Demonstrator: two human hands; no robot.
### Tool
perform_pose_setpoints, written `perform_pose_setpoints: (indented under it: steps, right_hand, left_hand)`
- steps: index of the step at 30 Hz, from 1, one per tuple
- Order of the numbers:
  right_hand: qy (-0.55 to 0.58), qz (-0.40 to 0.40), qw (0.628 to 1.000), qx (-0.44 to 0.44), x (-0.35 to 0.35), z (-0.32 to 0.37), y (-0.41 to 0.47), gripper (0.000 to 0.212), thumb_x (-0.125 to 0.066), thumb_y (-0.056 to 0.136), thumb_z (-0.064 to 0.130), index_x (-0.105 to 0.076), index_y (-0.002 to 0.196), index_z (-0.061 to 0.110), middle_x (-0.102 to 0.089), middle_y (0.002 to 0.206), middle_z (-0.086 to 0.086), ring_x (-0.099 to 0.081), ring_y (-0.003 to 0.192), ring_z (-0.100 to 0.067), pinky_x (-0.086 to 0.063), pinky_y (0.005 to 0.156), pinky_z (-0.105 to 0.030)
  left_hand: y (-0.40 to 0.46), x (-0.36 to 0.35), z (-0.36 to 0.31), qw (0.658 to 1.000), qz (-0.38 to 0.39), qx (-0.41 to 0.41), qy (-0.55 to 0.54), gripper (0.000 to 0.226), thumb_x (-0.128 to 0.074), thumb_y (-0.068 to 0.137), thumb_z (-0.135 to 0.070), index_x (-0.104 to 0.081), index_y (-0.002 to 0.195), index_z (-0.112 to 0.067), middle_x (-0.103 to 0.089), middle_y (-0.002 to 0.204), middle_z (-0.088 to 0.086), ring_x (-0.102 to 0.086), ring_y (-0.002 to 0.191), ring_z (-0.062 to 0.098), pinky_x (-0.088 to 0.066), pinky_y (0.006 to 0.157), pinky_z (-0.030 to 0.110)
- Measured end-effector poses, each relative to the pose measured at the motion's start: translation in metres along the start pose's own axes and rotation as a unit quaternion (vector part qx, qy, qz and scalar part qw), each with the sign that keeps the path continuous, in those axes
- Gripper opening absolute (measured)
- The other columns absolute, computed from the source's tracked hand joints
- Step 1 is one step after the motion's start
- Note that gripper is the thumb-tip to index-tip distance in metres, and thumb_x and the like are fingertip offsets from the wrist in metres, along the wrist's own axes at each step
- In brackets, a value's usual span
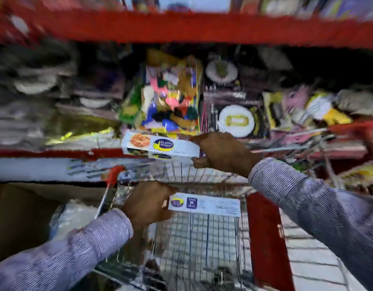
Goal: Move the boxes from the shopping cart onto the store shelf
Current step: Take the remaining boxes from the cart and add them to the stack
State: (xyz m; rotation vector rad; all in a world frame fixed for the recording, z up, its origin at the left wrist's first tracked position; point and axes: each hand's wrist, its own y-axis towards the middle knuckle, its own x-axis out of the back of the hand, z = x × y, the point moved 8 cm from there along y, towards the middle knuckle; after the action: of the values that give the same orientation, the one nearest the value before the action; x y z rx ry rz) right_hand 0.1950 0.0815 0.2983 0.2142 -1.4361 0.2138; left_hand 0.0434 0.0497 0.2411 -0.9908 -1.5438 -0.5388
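My right hand [221, 153] grips the right end of a long white box [160, 147] with a food picture and a blue-yellow logo, held level in front of the red-edged store shelf [45, 153]. My left hand [147, 203] holds the left end of a second white box [206, 204] over the wire shopping cart [198, 244]. The cart's basket beneath shows bare wire mesh. The whole view is blurred by motion.
The shelf behind holds colourful packets [171, 97] and round white plates [236, 121]. Another red shelf edge [181, 28] runs across the top. A brown carton [17, 223] stands at the left, and a red cart handle [267, 238] sits at the right.
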Motion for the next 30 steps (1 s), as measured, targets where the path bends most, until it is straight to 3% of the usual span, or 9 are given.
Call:
perform_pose_setpoints:
  steps: [2, 4, 6, 8, 13, 15, 20, 26, 30]
  right_hand:
    - [-0.010, -0.031, 0.999, 0.008, 0.061, 0.006, 0.010, 0.044, -0.063, 0.081, 0.046, -0.057, 0.115, 0.020, -0.071, 0.104, -0.009, -0.067, 0.095, -0.032, -0.048, 0.068, -0.036]
    - [-0.023, -0.054, 0.998, 0.021, 0.117, 0.014, 0.019, 0.037, -0.063, 0.080, 0.046, -0.059, 0.106, 0.021, -0.072, 0.103, -0.007, -0.067, 0.094, -0.030, -0.044, 0.063, -0.035]
    - [-0.052, -0.073, 0.996, 0.030, 0.167, 0.022, 0.024, 0.036, -0.062, 0.080, 0.047, -0.060, 0.105, 0.021, -0.072, 0.102, -0.005, -0.066, 0.093, -0.030, -0.036, 0.060, -0.032]
    - [-0.081, -0.110, 0.990, 0.037, 0.220, 0.028, 0.027, 0.038, -0.063, 0.081, 0.048, -0.060, 0.109, 0.024, -0.071, 0.102, -0.003, -0.065, 0.090, -0.028, -0.034, 0.061, -0.030]
    - [-0.114, -0.129, 0.985, 0.015, 0.298, 0.021, 0.035, 0.030, -0.061, 0.084, 0.048, -0.058, 0.101, 0.024, -0.066, 0.096, -0.003, -0.063, 0.084, -0.026, -0.042, 0.060, -0.032]
    - [-0.118, -0.130, 0.984, 0.008, 0.323, 0.017, 0.039, 0.031, -0.060, 0.085, 0.046, -0.058, 0.102, 0.020, -0.064, 0.098, -0.006, -0.062, 0.087, -0.028, -0.046, 0.064, -0.036]
    - [-0.129, -0.131, 0.983, -0.025, 0.357, -0.010, 0.052, 0.035, -0.058, 0.090, 0.039, -0.057, 0.112, 0.013, -0.058, 0.112, -0.011, -0.061, 0.096, -0.033, -0.050, 0.074, -0.039]
    - [-0.119, -0.119, 0.983, -0.071, 0.353, -0.074, 0.090, 0.030, -0.060, 0.089, 0.031, -0.057, 0.109, 0.008, -0.055, 0.116, -0.016, -0.059, 0.102, -0.035, -0.048, 0.082, -0.038]
    - [-0.103, -0.121, 0.984, -0.083, 0.340, -0.102, 0.111, 0.037, -0.061, 0.090, 0.029, -0.056, 0.118, 0.006, -0.051, 0.128, -0.018, -0.052, 0.118, -0.035, -0.047, 0.097, -0.040]
  left_hand:
    - [-0.006, 0.066, -0.004, 0.998, -0.052, 0.009, 0.035, 0.044, -0.075, 0.060, -0.062, -0.071, 0.090, -0.029, -0.076, 0.077, -0.001, -0.071, 0.071, 0.021, -0.050, 0.055, 0.027]
    - [-0.012, 0.127, -0.013, 0.994, -0.098, 0.003, 0.058, 0.045, -0.081, 0.052, -0.065, -0.068, 0.072, -0.027, -0.072, 0.063, -0.002, -0.068, 0.058, 0.019, -0.039, 0.045, 0.021]
    - [-0.013, 0.176, -0.019, 0.990, -0.119, 0.004, 0.076, 0.042, -0.083, 0.051, -0.054, -0.073, 0.085, -0.032, -0.074, 0.070, -0.003, -0.069, 0.067, 0.018, -0.041, 0.052, 0.023]
    - [-0.013, 0.221, -0.019, 0.990, -0.116, 0.020, 0.078, 0.053, -0.079, 0.055, -0.054, -0.072, 0.106, -0.040, -0.076, 0.085, -0.005, -0.069, 0.082, 0.018, -0.045, 0.062, 0.028]
    - [-0.001, 0.304, -0.020, 0.988, -0.139, 0.025, 0.064, 0.056, -0.083, 0.055, -0.054, -0.071, 0.107, -0.037, -0.072, 0.093, -0.006, -0.064, 0.092, 0.018, -0.045, 0.070, 0.031]
    - [0.007, 0.334, -0.021, 0.986, -0.152, 0.022, 0.060, 0.053, -0.083, 0.053, -0.051, -0.072, 0.103, -0.035, -0.070, 0.087, -0.007, -0.065, 0.089, 0.017, -0.041, 0.065, 0.028]
    - [0.031, 0.385, -0.025, 0.988, -0.151, 0.011, 0.039, 0.050, -0.083, 0.050, -0.045, -0.076, 0.098, -0.036, -0.067, 0.075, -0.014, -0.064, 0.078, 0.012, -0.044, 0.062, 0.024]
    - [0.066, 0.414, -0.026, 0.991, -0.131, -0.015, 0.016, 0.040, -0.085, 0.051, -0.041, -0.077, 0.087, -0.027, -0.061, 0.060, -0.015, -0.060, 0.064, 0.010, -0.057, 0.065, 0.034]
    - [0.083, 0.421, -0.023, 0.992, -0.125, -0.011, 0.016, 0.048, -0.087, 0.052, -0.039, -0.078, 0.098, -0.026, -0.077, 0.088, -0.007, -0.068, 0.077, 0.013, -0.059, 0.072, 0.037]
